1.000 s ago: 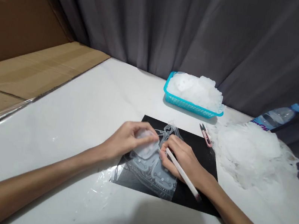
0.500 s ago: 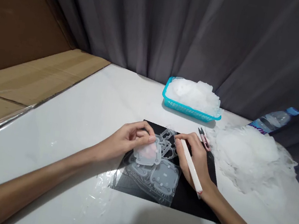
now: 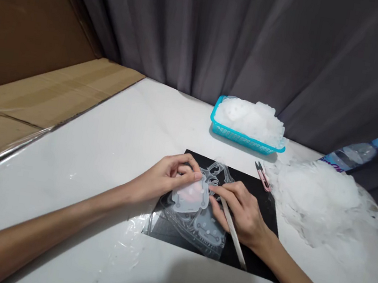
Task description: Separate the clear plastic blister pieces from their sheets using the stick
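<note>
- Left hand: fingers closed in a pinch on a translucent cut-out piece, held flat just above the black mat; a reddish fingertip shows through the plastic.
- Right hand: fingers wrapped around a white pen-like tool, its shaft running back along the hand toward the wrist; the working tip is hidden under the fingers at the piece's right edge, so contact with the plastic cannot be told.
- Clear plastic sheet: lies on the mat beneath both hands, bearing further moulded shapes with small dots; its left corner overhangs the mat onto the desk.
- Step in hand, as judged: freeing one cut-out from the sheet, the left hand lifting while the tool works the edge.
- Next move, as judged: calls for a steady pinch and a careful pass of the tool along whatever edge is still attached, since thin plastic could tear or flex.
- Pink thread snips: on the desk at the mat's far right corner, untouched.
- Turquoise basket: beyond the mat, heaped with white translucent pieces.
- Loose heap of plastic offcuts: right of the mat.
- Water bottle: lying behind that heap.
- Cardboard: along the desk's left side.
</note>
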The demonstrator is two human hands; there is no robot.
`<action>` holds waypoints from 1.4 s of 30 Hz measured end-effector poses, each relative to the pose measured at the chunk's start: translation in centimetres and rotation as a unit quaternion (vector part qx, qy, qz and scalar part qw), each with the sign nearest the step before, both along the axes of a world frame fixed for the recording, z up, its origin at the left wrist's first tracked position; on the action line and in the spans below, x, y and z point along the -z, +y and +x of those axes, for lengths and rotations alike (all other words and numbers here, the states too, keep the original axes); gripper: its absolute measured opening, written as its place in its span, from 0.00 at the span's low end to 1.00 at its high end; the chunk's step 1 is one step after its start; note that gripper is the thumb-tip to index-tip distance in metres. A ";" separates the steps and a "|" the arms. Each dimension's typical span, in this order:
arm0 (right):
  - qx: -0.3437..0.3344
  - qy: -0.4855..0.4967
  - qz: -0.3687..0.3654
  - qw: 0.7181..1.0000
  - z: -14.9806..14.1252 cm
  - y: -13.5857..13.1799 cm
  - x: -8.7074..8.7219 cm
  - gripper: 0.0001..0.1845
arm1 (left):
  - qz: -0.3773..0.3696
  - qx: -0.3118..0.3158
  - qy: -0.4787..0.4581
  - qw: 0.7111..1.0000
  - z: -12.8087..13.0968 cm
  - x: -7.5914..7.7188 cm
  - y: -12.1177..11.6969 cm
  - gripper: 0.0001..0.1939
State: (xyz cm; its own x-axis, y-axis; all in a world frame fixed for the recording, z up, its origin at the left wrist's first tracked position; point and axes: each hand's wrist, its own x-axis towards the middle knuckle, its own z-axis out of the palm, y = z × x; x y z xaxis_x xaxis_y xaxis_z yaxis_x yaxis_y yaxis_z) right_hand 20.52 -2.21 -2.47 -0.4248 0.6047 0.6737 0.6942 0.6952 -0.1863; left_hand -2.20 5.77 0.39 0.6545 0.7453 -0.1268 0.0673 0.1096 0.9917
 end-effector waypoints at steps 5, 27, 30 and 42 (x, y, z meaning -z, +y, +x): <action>-0.027 -0.018 0.025 0.999 -0.2 -0.2 0.9 0.20 | 0.002 0.008 0.009 1.000 0.0 0.4 0.1 0.16; 0.110 0.247 -0.254 0.929 0.4 1.6 1.1 0.15 | 0.402 0.179 0.198 0.876 -2.4 1.6 1.9 0.24; 0.090 0.240 -0.270 0.928 0.8 1.5 1.0 0.15 | 0.401 0.188 0.204 0.873 -2.5 1.2 1.8 0.24; 0.024 0.249 -0.229 0.941 0.8 1.1 1.0 0.07 | 0.393 0.076 0.213 0.891 -1.9 0.8 1.1 0.27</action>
State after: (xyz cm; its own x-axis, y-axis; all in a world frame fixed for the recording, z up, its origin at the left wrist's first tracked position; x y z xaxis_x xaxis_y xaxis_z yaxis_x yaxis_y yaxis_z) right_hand 21.34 -1.12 -3.46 -0.0908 0.8907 0.4454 0.4701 0.4327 -0.7693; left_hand -4.12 6.89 -0.37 0.7728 0.6201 0.1350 0.4105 -0.6506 0.6389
